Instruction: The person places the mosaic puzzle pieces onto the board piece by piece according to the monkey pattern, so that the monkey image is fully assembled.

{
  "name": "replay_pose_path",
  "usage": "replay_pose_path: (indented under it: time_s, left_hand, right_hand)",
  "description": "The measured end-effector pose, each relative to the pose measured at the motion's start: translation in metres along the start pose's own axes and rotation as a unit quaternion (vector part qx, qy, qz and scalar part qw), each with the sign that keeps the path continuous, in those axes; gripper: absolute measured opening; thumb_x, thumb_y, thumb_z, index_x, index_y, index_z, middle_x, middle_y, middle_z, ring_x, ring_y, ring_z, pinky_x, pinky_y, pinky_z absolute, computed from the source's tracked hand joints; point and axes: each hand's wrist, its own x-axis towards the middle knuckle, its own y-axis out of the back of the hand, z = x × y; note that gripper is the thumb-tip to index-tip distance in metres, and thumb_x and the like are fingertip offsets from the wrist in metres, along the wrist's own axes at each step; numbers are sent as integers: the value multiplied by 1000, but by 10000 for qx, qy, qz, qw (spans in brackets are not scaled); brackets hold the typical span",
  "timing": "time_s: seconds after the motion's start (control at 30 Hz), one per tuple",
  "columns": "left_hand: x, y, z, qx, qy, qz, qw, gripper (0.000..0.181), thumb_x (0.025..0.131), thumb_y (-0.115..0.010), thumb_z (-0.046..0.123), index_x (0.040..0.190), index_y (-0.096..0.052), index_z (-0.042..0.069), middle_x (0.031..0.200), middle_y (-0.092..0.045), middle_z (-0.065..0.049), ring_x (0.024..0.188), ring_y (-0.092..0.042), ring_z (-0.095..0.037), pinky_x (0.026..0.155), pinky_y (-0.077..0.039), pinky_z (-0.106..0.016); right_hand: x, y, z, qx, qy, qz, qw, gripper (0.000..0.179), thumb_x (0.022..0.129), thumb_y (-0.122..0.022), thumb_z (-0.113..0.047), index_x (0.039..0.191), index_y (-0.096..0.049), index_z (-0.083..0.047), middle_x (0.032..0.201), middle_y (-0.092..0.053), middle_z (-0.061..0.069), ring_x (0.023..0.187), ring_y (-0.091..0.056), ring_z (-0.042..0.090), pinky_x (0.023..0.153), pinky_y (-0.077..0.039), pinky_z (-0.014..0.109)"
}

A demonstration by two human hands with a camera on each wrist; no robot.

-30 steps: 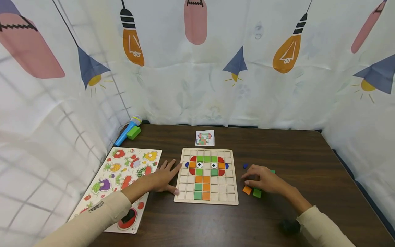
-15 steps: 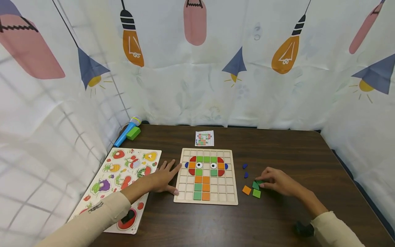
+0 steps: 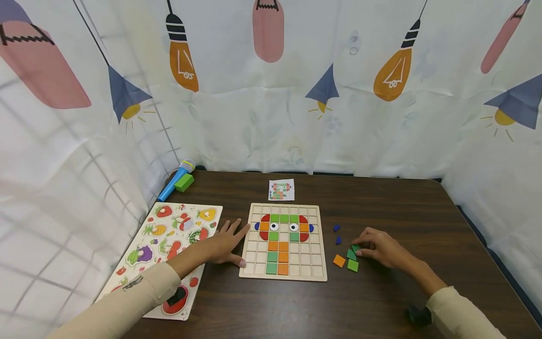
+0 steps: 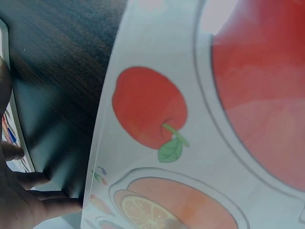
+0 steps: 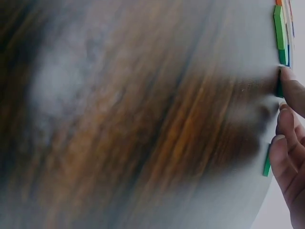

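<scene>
My left hand (image 3: 224,242) lies with spread fingers at the left edge of the wooden grid board (image 3: 306,259), its thumb on the board's rim. Coloured pieces on the board form a figure with two round eyes. To the right of it, my right hand (image 3: 377,247) pinches a small green tile (image 3: 355,247) between thumb and fingers, low over the table. Beside that tile lie a dark green tile (image 3: 351,254), a light green square (image 3: 353,265), an orange square (image 3: 338,261) and two small blue pieces (image 3: 338,240). Another green piece (image 5: 267,162) shows by the fingers in the right wrist view.
A picture card (image 3: 281,189) lies behind the board. At the left is a fruit puzzle board (image 3: 139,270), partly under the left forearm. A blue toy microphone (image 3: 173,183) and a green block (image 3: 184,182) rest at the back left. A patterned curtain (image 3: 271,127) hangs behind the table.
My right hand has shifted right from over the loose pieces to the green tile, uncovering a blue piece and green tiles. The left hand stays at the board's edge.
</scene>
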Motion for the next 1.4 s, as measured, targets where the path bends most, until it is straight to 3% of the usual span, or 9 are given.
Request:
replay_pose_path:
  time_s: [0.27, 0.77, 1.07, 1.2, 1.37, 1.4]
  left_hand:
    - [1, 0, 1, 30, 6, -21, 10000, 106, 81, -75, 59, 161, -22, 12, 165, -14, -26, 149, -14, -56, 112, -28, -70]
    - [-1, 2, 3, -9, 50, -59, 10000, 106, 81, -76, 57, 160, -21, 12, 165, -14, -26, 149, -13, -56, 112, -27, -70]
    - [-3, 2, 0, -184, -167, 18, 9997, 106, 84, -74, 55, 161, -18, 10, 165, -10, -28, 148, -11, -59, 112, -26, -71]
    - [-3, 3, 1, -245, -173, -7, 9996, 106, 84, -74, 55, 161, -17, 10, 165, -10, -28, 148, -10, -59, 112, -25, -71]
    - [-3, 3, 1, -240, -140, -33, 9996, 106, 84, -74, 55, 161, -17, 10, 165, -10, -28, 148, -10, -58, 112, -25, -71]
    - [-3, 3, 1, -229, -122, -38, 9997, 106, 84, -74, 55, 162, -17, 11, 165, -10, -27, 148, -10, -58, 112, -25, -71]
  right_hand:
    - [0, 0, 3, -19, -80, 6, 10000, 35, 91, -74, -22, 124, -72, -9, 96, -57, -8, 73, -43, -1, 61, -40, 20]
    - [4, -2, 4, 105, -32, 78, 9999, 29, 89, -76, -17, 118, -74, -12, 99, -60, -3, 70, -44, -1, 59, -43, 20]
    - [8, -3, -1, 68, 69, 14, 10000, 20, 91, -74, -18, 109, -64, -16, 96, -63, -5, 68, -46, -1, 60, -44, 22]
    - [10, -4, -6, -30, 110, -110, 9999, 22, 93, -72, -18, 113, -62, -17, 97, -64, -7, 75, -52, 0, 64, -47, 24]
    - [14, -3, -17, -91, 190, -100, 9997, 23, 98, -67, -20, 120, -66, -17, 115, -70, -2, 101, -66, 15, 83, -56, 38]
    - [15, -3, -20, -26, 214, -104, 9997, 23, 98, -66, -20, 121, -66, -16, 117, -70, -1, 100, -66, 17, 82, -56, 38]
